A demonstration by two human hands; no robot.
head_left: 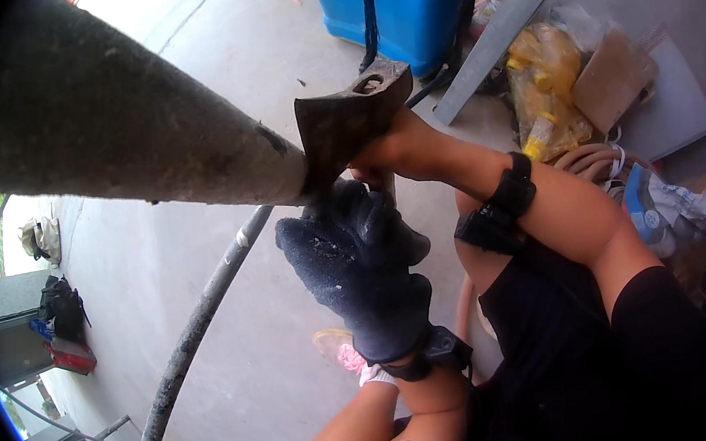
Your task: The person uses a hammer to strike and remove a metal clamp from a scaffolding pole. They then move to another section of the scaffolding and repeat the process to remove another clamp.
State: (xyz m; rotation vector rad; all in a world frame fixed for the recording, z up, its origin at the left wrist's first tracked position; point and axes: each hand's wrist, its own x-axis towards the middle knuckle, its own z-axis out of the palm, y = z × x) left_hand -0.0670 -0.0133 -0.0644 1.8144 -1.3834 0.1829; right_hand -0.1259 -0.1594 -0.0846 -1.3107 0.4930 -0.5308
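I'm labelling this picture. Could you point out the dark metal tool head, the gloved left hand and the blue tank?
Dark metal tool head (336, 129): head view, on its broad face.
Gloved left hand (358, 260): head view, middle of the glove.
Blue tank (423, 17): head view, on its side wall.

L glove (354, 260): dk blue-gry | blk wrist straps (512, 198) | blk sleeves (670, 326)

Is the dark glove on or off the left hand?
On: the dark glove covers the left hand, with bare skin showing below its cuff.
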